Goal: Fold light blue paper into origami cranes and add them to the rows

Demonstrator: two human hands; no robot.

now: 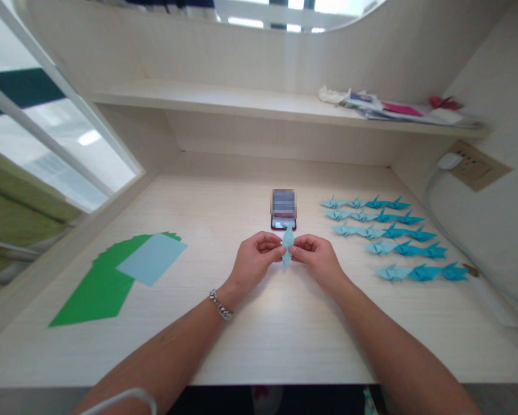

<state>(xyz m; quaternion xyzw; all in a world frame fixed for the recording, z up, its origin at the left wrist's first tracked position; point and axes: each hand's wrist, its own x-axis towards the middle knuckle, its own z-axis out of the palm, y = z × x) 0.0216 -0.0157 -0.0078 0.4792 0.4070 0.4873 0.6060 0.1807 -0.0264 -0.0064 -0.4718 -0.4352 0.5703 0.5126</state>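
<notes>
A small light blue folded paper piece (287, 244), narrow and pointed at both ends, is held upright above the middle of the desk. My left hand (255, 258) pinches its left side and my right hand (316, 258) pinches its right side, fingers curled. A silver bracelet (220, 305) is on my left wrist. Just behind the paper a phone (283, 210) lies on the desk.
Rows of finished paper cranes (390, 235), light blue to darker blue, lie at the right. A stack of green sheets (98, 282) with a light blue sheet (152, 259) on top lies at the left. A shelf (241, 102) holds papers (388, 108). A wall socket (470, 167) with a cable is at the right.
</notes>
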